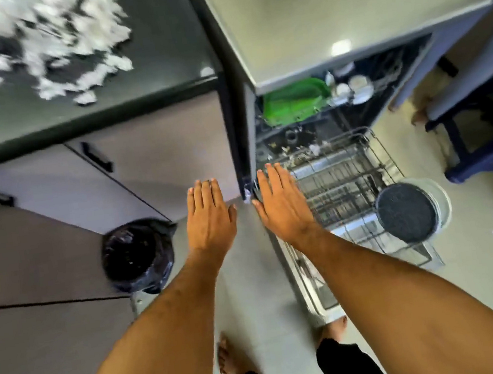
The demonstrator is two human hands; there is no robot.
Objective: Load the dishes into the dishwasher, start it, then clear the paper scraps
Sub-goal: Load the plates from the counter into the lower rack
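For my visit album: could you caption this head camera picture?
Both hands, left and right, reach open toward the pulled-out lower rack of a dishwasher, paper scraps still strewn on the dark counter.

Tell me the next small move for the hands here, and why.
Probably slide the lower rack back into the dishwasher. It is pulled out over the open door with a dark pan at its near end, the upper rack already holds a green plate and white cups, and both the left hand and right hand are empty, fingers straight.
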